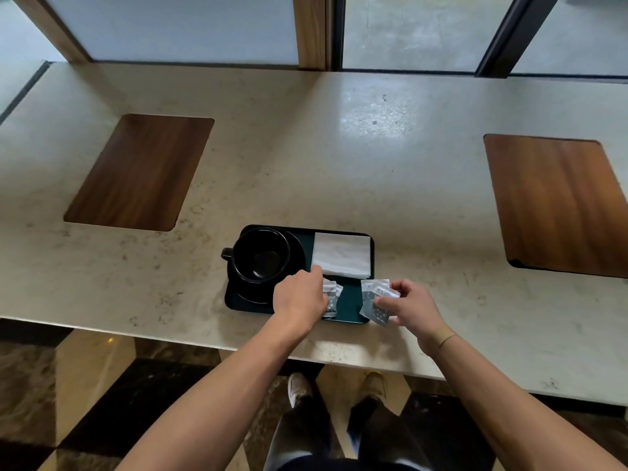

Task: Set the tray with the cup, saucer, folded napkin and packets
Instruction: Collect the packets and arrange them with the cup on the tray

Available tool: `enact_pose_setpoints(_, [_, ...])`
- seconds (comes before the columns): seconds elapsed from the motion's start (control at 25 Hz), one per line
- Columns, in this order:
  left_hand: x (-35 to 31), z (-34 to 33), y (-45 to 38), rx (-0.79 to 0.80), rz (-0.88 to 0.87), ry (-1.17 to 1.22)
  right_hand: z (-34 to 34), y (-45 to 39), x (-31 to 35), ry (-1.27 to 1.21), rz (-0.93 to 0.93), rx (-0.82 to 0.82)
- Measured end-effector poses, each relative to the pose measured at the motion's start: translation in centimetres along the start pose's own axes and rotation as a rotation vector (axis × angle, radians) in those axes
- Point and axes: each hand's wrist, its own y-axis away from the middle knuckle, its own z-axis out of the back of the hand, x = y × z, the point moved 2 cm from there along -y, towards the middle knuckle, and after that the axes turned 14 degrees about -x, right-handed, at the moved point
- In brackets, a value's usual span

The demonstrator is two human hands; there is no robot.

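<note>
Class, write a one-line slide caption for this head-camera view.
Both hands, left hand and right hand, place packets on a tray holding cup, saucer and napkin.

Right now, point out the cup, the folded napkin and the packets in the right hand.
cup (261, 254), head view, on its dark inner bowl.
folded napkin (341, 254), head view, on its white middle.
packets in the right hand (375, 305), head view, on the front packet's face.

The packets bear small dark print, too blurred to make out.
</note>
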Motion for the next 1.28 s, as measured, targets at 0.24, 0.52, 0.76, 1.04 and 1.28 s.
enact_pose_setpoints(0.24, [0.3, 0.4, 0.7, -0.061, -0.081, -0.006, -0.6, 0.0, 0.2, 0.188, 0.122, -0.084])
enact_pose_setpoints(0.52, [2.6, 0.9, 1.1, -0.149, -0.088, 0.151, -2.9, 0.3, 1.2, 0.456, 0.27, -0.163])
enact_pose_setpoints(0.76, [3.7, 1.2, 1.3, -0.166, -0.128, 0.197, -4.3, 0.5, 2.2, 0.846, 0.437, -0.271])
enact_pose_setpoints(1.04, [4.2, 1.5, 1.4, -0.161, -0.155, 0.235, -4.9, 0.8, 2.1, 0.995, 0.485, -0.373])
enact_pose_setpoints(1.28, [4.5, 1.4, 1.9, -0.148, -0.189, 0.259, -5.1, 1.2, 2.0, 0.953, 0.49, -0.374])
